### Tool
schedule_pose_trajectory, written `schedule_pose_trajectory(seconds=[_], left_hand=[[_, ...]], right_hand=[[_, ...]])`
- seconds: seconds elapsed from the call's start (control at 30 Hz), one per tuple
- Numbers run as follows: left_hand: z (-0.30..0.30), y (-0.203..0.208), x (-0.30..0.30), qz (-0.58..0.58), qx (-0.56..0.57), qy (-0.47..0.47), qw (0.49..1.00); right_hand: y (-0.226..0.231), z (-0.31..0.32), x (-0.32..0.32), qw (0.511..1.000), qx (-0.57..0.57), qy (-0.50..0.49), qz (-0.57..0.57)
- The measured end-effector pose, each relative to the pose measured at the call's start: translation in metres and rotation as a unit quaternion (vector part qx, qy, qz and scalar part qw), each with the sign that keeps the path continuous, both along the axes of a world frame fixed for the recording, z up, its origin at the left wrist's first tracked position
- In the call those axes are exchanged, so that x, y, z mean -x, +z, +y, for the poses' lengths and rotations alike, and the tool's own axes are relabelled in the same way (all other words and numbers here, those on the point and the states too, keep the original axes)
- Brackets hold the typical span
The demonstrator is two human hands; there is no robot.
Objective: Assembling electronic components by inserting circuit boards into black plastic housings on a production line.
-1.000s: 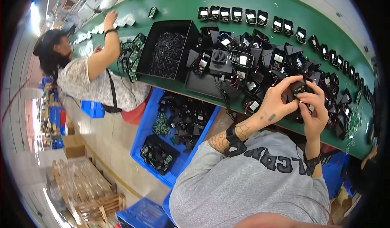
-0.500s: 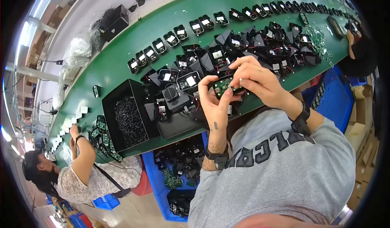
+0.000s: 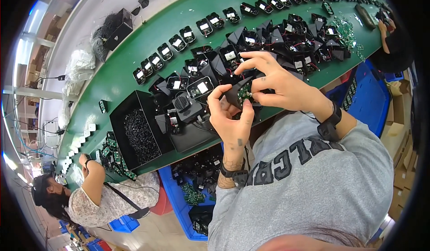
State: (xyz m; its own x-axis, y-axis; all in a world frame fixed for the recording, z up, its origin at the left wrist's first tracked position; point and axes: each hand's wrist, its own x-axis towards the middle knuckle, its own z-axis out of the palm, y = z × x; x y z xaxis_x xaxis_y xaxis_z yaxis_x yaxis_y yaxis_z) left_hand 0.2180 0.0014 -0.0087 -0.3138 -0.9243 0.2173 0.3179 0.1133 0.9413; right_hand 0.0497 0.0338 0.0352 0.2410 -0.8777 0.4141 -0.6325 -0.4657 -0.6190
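A small black plastic housing with a green circuit board in it is tilted up above the table's near edge. My left hand is closed on it, the thumb at the board's lower edge and the fingers behind. At the board's right side, the thumb and forefinger of my right hand are pinched together. What they pinch is too small to make out. Behind my hands lies a heap of black housings with red wires. A black speaker-like unit with a round grille sits left of my left hand.
On the green table, a row of open black housings curves along the far side. To the left stands a black box of small black parts. A co-worker sits at left. Below the edge is a blue crate.
The housing in my left hand has been tilted, its board now turned toward my right hand. My right fingertips have come down and left onto the board. The view has shifted slightly.
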Motion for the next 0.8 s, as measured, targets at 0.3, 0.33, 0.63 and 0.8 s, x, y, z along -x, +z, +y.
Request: schedule_pose_trajectory(seconds=[0.3,0.33,0.63,0.8], left_hand=[[0.004,0.005,0.007,-0.046,0.020,-0.001,0.999],[0.004,0.004,0.008,-0.035,0.009,-0.001,0.999],[0.009,0.008,0.027,-0.039,-0.003,-0.012,0.999],[0.009,0.010,0.048,-0.072,0.005,-0.028,0.997]], right_hand=[[-0.001,0.002,0.010,0.995,-0.056,0.048,-0.060],[0.000,0.002,0.011,0.995,-0.057,0.046,-0.063],[-0.004,0.005,0.033,0.982,-0.097,0.070,-0.146],[-0.007,0.012,0.056,0.985,-0.095,0.044,-0.140]])
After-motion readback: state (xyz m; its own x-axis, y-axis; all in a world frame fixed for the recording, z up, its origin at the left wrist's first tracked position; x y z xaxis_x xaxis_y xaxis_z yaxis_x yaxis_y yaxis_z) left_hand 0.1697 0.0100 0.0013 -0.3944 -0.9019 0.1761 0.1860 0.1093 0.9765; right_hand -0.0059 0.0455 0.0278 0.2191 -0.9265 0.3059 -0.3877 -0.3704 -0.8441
